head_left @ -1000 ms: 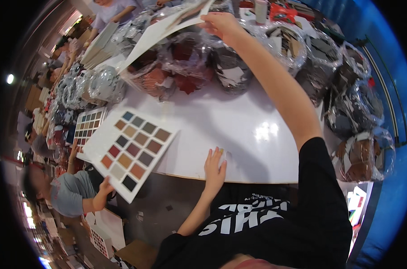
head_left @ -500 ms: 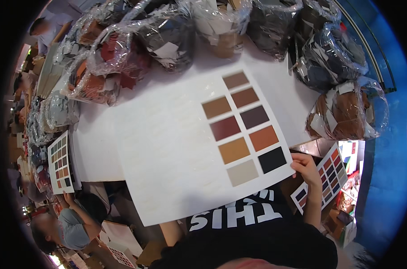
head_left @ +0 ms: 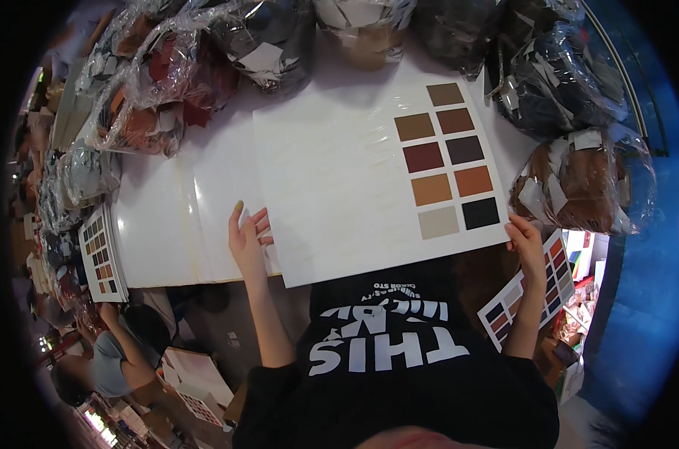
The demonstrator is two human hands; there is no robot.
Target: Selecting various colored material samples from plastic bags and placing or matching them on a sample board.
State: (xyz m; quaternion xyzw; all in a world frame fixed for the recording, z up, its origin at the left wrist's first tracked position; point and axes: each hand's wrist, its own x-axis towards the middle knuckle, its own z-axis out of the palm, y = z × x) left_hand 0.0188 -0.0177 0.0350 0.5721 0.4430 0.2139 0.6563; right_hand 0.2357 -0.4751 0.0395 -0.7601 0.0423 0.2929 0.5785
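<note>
A large white sample board [head_left: 336,191] lies over the table, slightly tilted, with several coloured rectangular swatches [head_left: 472,180] in two columns on its right part. At its lower right corner, my right hand [head_left: 526,238] pinches the edge, thumb on the face and the other fingers partly hidden. My left hand [head_left: 248,238] is beside the board's left edge with fingers apart, holding nothing; whether the fingertips touch the edge I cannot tell. A yellowish cover [head_left: 239,205] sits on one of its fingertips.
Clear plastic bags of leather-like pieces, among them a grey one [head_left: 268,56] and a brown one [head_left: 579,179], line the far side of the white table [head_left: 152,217]. Another swatch board [head_left: 504,314] is below my right hand. At left, a co-worker [head_left: 119,359] handles swatch boards [head_left: 96,251].
The board has moved up and to the right and turned more level. My left hand, hidden below the board before, now shows at its left edge. My right hand still holds the corner.
</note>
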